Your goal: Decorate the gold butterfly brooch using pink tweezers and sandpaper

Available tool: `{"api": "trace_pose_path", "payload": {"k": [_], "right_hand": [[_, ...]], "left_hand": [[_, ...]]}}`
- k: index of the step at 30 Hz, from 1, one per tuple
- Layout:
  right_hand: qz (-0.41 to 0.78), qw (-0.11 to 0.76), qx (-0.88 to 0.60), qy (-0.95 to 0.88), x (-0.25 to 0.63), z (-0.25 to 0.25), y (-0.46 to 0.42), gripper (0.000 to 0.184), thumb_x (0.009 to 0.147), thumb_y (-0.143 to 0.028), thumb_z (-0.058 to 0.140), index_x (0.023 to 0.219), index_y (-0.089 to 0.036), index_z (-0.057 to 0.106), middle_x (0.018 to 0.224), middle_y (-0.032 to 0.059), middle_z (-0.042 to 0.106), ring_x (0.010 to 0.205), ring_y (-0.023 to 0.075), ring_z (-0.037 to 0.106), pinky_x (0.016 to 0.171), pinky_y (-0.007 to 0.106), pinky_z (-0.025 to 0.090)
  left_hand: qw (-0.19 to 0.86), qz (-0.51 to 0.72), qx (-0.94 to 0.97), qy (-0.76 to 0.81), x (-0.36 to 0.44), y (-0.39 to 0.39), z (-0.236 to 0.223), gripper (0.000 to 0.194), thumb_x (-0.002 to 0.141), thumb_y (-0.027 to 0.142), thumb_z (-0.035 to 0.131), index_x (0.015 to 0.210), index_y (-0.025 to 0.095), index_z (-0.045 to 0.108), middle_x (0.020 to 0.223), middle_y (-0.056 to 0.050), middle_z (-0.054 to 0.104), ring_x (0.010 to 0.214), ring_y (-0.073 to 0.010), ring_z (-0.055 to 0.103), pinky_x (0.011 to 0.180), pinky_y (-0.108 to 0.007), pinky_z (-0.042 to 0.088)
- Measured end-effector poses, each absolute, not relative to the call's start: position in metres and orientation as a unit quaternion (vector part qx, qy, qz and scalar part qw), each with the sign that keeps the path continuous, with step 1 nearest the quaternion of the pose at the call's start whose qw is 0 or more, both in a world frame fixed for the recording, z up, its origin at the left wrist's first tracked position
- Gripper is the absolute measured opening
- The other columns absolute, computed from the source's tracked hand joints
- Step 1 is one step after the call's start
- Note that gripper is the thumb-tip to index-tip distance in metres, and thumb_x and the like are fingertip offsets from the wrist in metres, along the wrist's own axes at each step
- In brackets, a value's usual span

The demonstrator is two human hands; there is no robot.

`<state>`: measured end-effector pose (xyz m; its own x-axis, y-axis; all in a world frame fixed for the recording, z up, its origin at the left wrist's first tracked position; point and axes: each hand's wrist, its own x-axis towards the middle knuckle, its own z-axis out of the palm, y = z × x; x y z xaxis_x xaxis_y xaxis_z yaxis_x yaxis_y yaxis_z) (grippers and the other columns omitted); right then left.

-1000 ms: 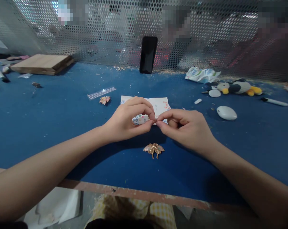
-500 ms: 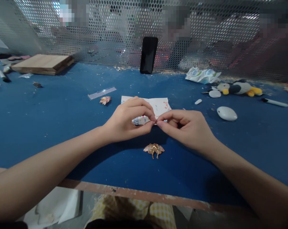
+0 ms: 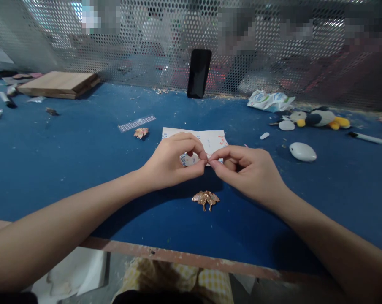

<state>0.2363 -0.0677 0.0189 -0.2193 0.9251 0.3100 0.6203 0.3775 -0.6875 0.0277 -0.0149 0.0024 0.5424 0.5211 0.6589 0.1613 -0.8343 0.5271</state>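
Observation:
My left hand (image 3: 180, 158) and my right hand (image 3: 249, 169) meet fingertip to fingertip above the blue table. Each is closed in a pinch, and whatever sits between the tips is too small to make out. Behind and below them lies a white paper sheet (image 3: 211, 141) with blue and red print, partly covered by my left hand. Nearer to me, a gold butterfly ornament (image 3: 206, 198) with pale shiny wings rests flat on the table, touched by neither hand. A second small gold and pink ornament (image 3: 141, 133) lies left of the paper.
Beside that ornament is a clear strip of tiny dots (image 3: 136, 123). A phone (image 3: 199, 74) leans on the perforated metal screen (image 3: 165, 42). Wooden boards (image 3: 59, 84) lie back left. On the right are a white rounded case (image 3: 302, 152), a plush toy (image 3: 320, 117), a packet (image 3: 269, 101) and a marker (image 3: 366, 137).
Both hands hold nearly the same pinch at the same place. The whole view has shifted slightly, and the fingers of my left hand have changed pose only a little.

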Motion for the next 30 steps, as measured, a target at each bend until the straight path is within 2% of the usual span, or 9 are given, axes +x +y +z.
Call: {"api": "trace_pose_path", "payload": {"k": [9,15,23,30], "right_hand": [[0.191,0.358,-0.510,-0.759,0.2296,0.0177,-0.0700,0.009,0.086,-0.023,0.064,0.081,-0.019,0.071,0.044,-0.0100,0.038,0.042,0.0068,0.033,0.045,0.025,0.026],[0.190,0.348,-0.514,-0.760,0.2312,0.0172,-0.0718,0.008,0.087,-0.021,0.061,0.081,-0.020,0.068,0.047,-0.0096,0.037,0.044,0.0075,0.034,0.047,0.026,0.028],[0.112,0.340,-0.516,-0.778,0.2293,0.0137,-0.0706,0.007,0.084,-0.019,0.065,0.079,-0.020,0.069,0.047,-0.0092,0.038,0.043,0.0071,0.035,0.047,0.025,0.029],[0.222,0.331,-0.524,-0.753,0.2304,0.0154,-0.0696,0.005,0.084,-0.020,0.064,0.080,-0.020,0.067,0.049,-0.0087,0.043,0.045,0.0076,0.038,0.046,0.024,0.032]], "left_hand": [[0.259,0.409,0.838,0.251,0.0300,-0.0194,0.0019,0.007,0.078,0.011,0.065,0.078,0.015,0.070,0.080,0.000,0.071,0.070,-0.0103,0.056,0.068,-0.024,0.047],[0.292,0.375,0.836,0.276,0.0303,-0.0195,0.0037,0.004,0.082,0.016,0.066,0.080,0.016,0.070,0.078,0.001,0.072,0.068,-0.0099,0.058,0.065,-0.022,0.046],[0.250,0.358,0.859,0.267,0.0292,-0.0182,0.0026,0.005,0.082,0.014,0.065,0.081,0.014,0.069,0.073,0.003,0.070,0.063,-0.0069,0.056,0.061,-0.018,0.042],[0.301,0.331,0.855,0.262,0.0294,-0.0199,0.0049,0.005,0.081,0.011,0.064,0.080,0.014,0.067,0.071,0.004,0.065,0.065,-0.0065,0.055,0.064,-0.017,0.042]]}}
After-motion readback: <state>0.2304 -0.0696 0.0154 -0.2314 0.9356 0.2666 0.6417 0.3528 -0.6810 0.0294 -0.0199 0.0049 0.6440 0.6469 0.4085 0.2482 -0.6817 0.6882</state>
